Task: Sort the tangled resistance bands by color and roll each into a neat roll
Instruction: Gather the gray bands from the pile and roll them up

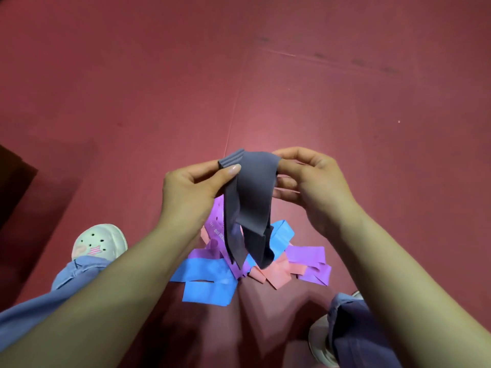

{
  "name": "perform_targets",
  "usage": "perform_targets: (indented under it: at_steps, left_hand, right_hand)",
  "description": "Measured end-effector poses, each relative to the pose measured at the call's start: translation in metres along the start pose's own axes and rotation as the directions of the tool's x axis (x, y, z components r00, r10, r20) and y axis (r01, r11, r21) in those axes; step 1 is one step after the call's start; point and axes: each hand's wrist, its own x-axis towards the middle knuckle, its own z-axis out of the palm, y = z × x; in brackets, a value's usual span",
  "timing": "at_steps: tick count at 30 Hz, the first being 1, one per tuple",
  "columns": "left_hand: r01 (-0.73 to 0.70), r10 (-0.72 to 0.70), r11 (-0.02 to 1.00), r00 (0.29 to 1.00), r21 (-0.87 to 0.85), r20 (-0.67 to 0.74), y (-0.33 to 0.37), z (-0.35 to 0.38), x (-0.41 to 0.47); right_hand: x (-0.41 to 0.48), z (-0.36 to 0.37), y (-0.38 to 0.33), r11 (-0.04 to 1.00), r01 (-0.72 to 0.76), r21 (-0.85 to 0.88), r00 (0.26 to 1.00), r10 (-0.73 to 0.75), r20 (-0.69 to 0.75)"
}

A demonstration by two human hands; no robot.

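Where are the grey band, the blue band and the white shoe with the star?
grey band (249, 197): head view, on the flat middle of the hanging strip.
blue band (207, 272): head view, on its wide flat left part.
white shoe (107, 231): head view, on its rounded toe.

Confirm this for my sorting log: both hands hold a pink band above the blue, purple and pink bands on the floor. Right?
Wrong colour: the head view shows the left hand and right hand holding a dark grey band, not a pink one. The rest stands: blue bands, purple bands and pink bands lie on the floor.
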Motion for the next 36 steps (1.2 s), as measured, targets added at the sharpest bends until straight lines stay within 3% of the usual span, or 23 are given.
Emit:
perform_targets:
  at_steps: [5, 7, 11, 13, 15, 19, 23, 26, 29, 32, 36]
  left_hand:
    - [0.028, -0.027, 0.999, 0.999, -0.033, 0.040, 0.002, 0.006, 0.004]
    - [0.065, -0.061, 0.997, 0.995, -0.045, 0.077, 0.003, 0.007, 0.002]
    - [0.003, -0.009, 0.998, 0.996, 0.071, 0.087, 0.007, 0.006, 0.001]
    - [-0.011, 0.007, 0.996, 0.999, 0.087, 0.046, 0.008, 0.006, 0.001]
    - [0.018, -0.017, 0.999, 1.000, 0.043, -0.024, 0.010, 0.006, 0.001]
    - [0.093, -0.094, 0.996, 0.985, -0.009, -0.147, 0.014, 0.006, 0.003]
    - [0.128, -0.140, 0.988, 0.981, -0.090, -0.138, 0.017, 0.015, -0.003]
    - [0.149, -0.178, 0.968, 0.975, -0.202, -0.136, 0.016, 0.024, -0.008]
    - [0.143, -0.186, 0.958, 0.970, -0.249, -0.156, 0.016, 0.027, -0.008]
    - [0.116, -0.169, 0.957, 0.967, -0.266, -0.189, 0.017, 0.023, -0.003]
    - [0.084, -0.138, 0.968, 0.966, -0.238, -0.220, 0.017, 0.021, 0.001]
  right_hand:
    - [0.004, -0.008, -0.005, 0.997, -0.064, 0.036, 0.996, 0.061, 0.070]
    - [0.002, -0.009, -0.005, 0.999, -0.047, 0.013, 0.998, 0.046, 0.041]
    - [-0.001, -0.012, -0.005, 1.000, 0.016, -0.006, 1.000, -0.017, -0.015]
    - [-0.002, -0.016, -0.003, 0.994, 0.062, -0.094, 0.997, -0.067, -0.049]
    - [-0.001, -0.022, 0.001, 0.954, 0.080, -0.290, 0.990, -0.110, -0.089]
    - [-0.005, -0.028, 0.012, 0.906, -0.046, -0.421, 0.999, 0.050, -0.001]
    - [-0.014, -0.014, 0.029, 0.912, -0.129, -0.390, 0.977, 0.185, 0.110]
    - [-0.017, -0.005, 0.039, 0.883, -0.105, -0.458, 0.968, 0.196, 0.155]
    - [-0.013, -0.005, 0.038, 0.907, -0.101, -0.408, 0.973, 0.175, 0.149]
    - [-0.011, -0.007, 0.036, 0.927, -0.039, -0.373, 0.995, 0.071, 0.073]
    - [-0.014, -0.005, 0.031, 0.866, 0.315, -0.389, 0.948, -0.306, 0.086]
